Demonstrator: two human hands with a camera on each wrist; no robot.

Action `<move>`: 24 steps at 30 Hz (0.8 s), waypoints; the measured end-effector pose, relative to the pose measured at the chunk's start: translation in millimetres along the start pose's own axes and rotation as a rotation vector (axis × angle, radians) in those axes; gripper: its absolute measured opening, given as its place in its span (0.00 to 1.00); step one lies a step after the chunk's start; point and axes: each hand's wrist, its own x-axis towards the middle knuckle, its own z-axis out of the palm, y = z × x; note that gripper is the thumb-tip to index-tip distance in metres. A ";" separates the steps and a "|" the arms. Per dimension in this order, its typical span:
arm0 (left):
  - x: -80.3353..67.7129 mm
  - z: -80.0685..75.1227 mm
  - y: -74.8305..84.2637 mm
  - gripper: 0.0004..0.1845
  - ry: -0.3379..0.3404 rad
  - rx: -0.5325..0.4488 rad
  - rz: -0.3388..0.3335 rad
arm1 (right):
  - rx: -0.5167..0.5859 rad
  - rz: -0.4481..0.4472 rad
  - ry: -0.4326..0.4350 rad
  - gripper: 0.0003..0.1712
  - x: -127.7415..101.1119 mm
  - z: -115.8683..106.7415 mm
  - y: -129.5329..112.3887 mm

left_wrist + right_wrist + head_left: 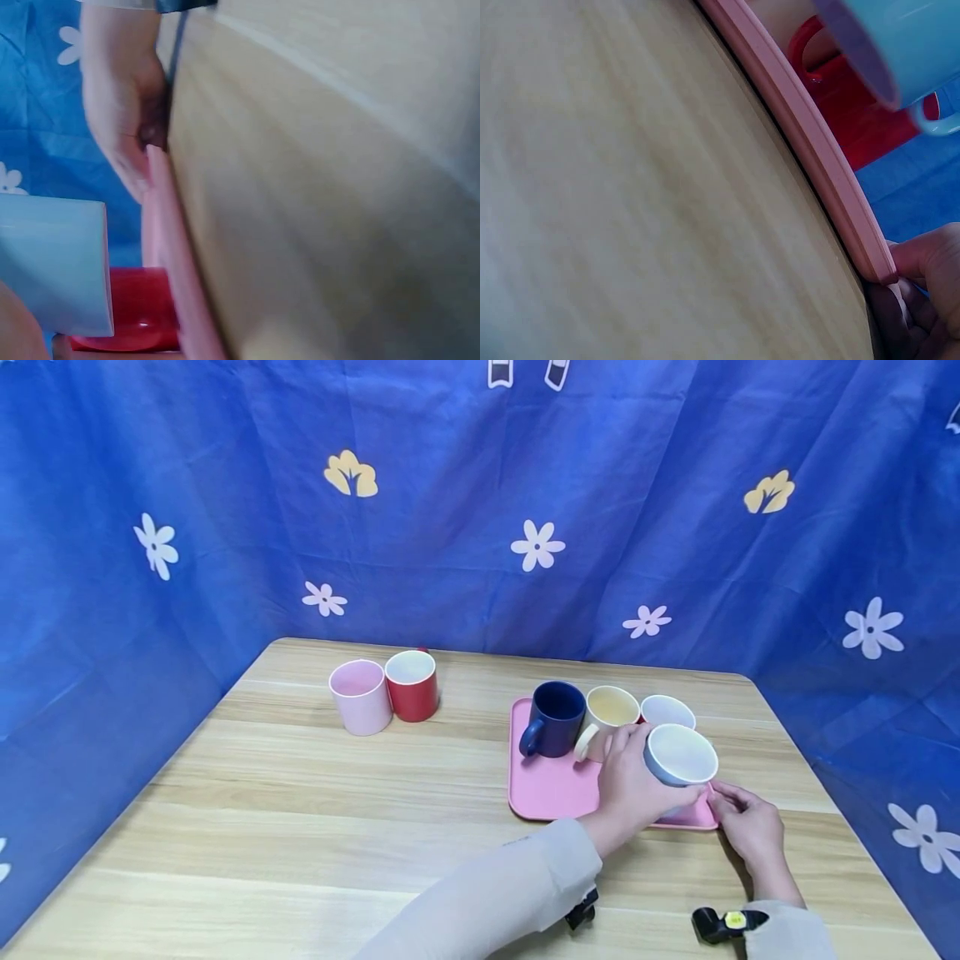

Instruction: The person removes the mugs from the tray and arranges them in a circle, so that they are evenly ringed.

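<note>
My left hand [630, 781] grips a light blue mug [681, 756] with a white inside, held over the right part of a pink tray [551, 789]. The right hand [750, 827] pinches the tray's near right corner, and the right wrist view shows its thumb [919, 255] against the rim. On the tray stand a dark blue mug [557, 722], a cream mug [613, 703] partly behind my left fingers, and a red mug [855, 112] with a white inside. Above the tray, the blue mug [56, 262] overlaps the red one in the left wrist view.
A pink mug [362, 702] and another red mug [414, 689] stand side by side at the back left of the wooden table [300, 827]. Blue flowered cloth [450, 527] hangs behind the table and along both sides.
</note>
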 end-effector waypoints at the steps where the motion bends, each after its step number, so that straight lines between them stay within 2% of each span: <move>1: 1.3 -2.0 2.0 0.44 0.007 0.001 0.010 | 0.003 0.003 -0.003 0.21 0.1 -0.1 0.2; 7: 11.1 -17.9 14.1 0.46 0.030 0.001 0.036 | 0.002 -0.001 0.007 0.21 1.4 1.0 1.5; 13: 24.9 -37.5 21.6 0.45 0.049 -0.073 0.036 | 0.007 -0.012 0.017 0.21 0.2 1.8 1.2; 21: 47.0 -63.5 18.4 0.42 0.117 -0.129 0.114 | 0.014 -0.012 0.013 0.21 0.1 2.0 0.3; 24: 53.0 -73.2 13.5 0.42 0.126 -0.134 0.117 | 0.017 -0.008 0.010 0.20 -0.1 2.2 0.7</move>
